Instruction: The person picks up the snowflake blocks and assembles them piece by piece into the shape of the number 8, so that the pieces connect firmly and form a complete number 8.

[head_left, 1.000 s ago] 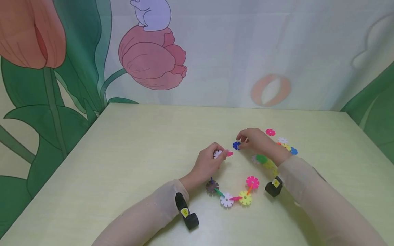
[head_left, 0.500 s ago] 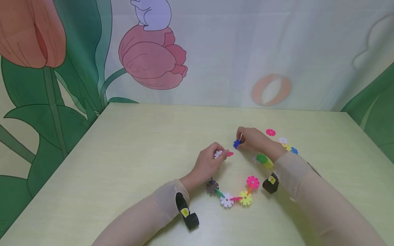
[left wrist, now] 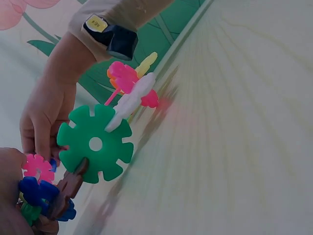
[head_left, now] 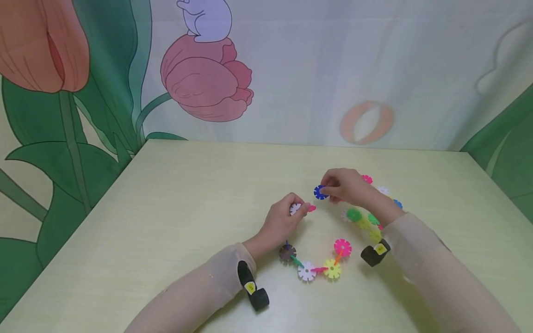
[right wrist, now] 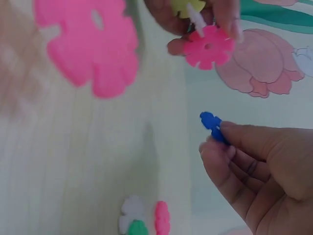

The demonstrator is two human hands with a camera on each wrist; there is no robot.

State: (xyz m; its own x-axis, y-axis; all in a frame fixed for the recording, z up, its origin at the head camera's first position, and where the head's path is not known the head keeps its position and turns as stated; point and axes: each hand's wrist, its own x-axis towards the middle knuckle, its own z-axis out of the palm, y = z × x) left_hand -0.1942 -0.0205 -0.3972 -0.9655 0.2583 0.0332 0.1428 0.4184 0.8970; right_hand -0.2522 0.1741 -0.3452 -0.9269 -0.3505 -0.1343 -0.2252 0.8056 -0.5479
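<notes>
My left hand [head_left: 278, 221] pinches the upper end of a chain of slotted flower-shaped discs, by a white disc [head_left: 294, 209] with a pink disc [right wrist: 209, 47] jutting out past the fingertips. From there the chain curves down through a brown disc [head_left: 287, 253], a lower white disc [head_left: 306, 271] and a yellow disc [head_left: 332, 268] to another pink disc [head_left: 342, 248]. In the left wrist view a large green disc [left wrist: 105, 154] of the chain stands in front. My right hand [head_left: 349, 187] pinches a blue disc [head_left: 319, 192] between thumb and fingers, apart from the chain, to its upper right.
Loose discs lie on the pale table [head_left: 200, 199] under and behind the right forearm, among them a green disc [head_left: 354, 214], a yellow-green disc [head_left: 374, 236] and a light blue disc [head_left: 398, 204]. A printed curtain [head_left: 291, 69] hangs behind the table's far edge.
My right fingers have closed on the blue disc and turned it to face the camera, with the hand slightly higher. The left hand and chain have stayed nearly still.
</notes>
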